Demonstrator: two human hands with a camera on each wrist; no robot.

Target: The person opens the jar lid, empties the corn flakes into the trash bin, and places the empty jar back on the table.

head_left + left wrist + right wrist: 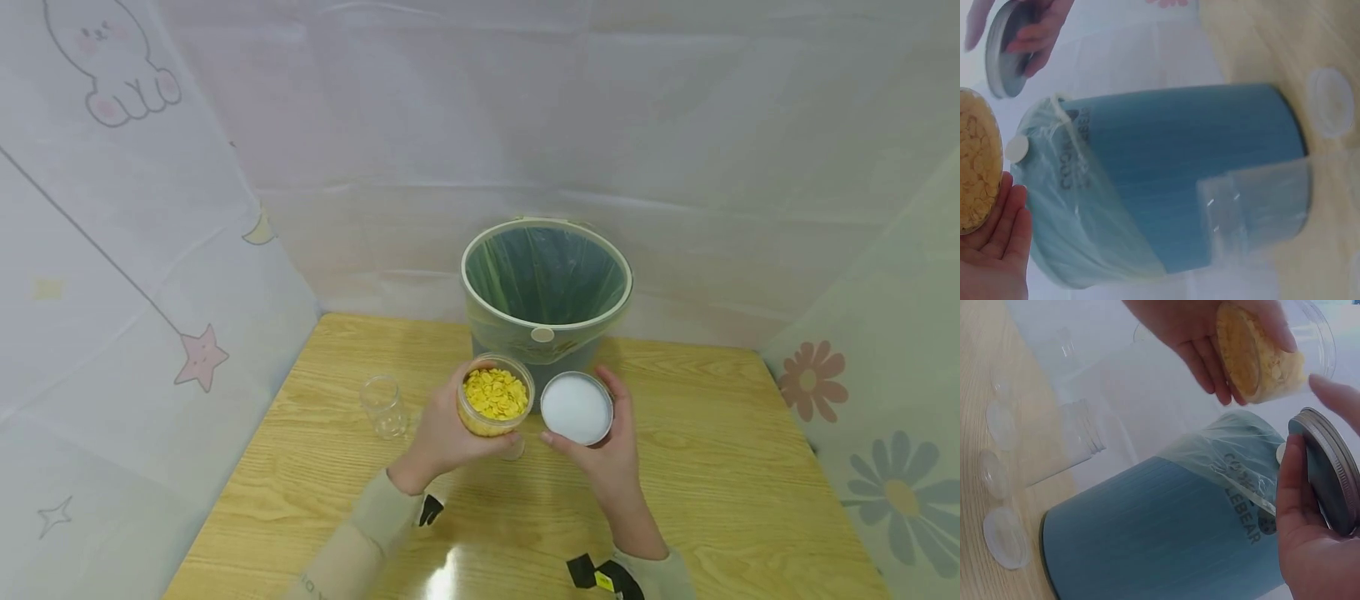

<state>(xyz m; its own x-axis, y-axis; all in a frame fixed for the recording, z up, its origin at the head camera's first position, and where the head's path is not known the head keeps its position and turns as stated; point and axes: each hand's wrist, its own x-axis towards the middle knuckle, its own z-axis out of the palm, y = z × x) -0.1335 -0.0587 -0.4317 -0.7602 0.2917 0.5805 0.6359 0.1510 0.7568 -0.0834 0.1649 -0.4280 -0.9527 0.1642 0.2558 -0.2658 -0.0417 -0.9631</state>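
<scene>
My left hand [442,425] grips a clear round jar [495,427] of yellow flakes [497,394], its open mouth facing the head camera. In the right wrist view the flakes [1254,356] fill the lower part of the jar, and fingers wrap its side. Just to the right, my right hand [615,458] holds a round screw lid [576,408] by its edge, white inner face up. The lid's silver ribbed rim [1329,444] shows in the right wrist view. Lid and jar are held apart, in front of the bin.
A blue bin [1166,181] lined with a pale green bag [547,275] stands at the table's back, against a cloth backdrop [450,125]. An uncovered clear jar [384,408] stands on the wooden table [705,433] at left. Several clear lids [1007,537] lie on the table.
</scene>
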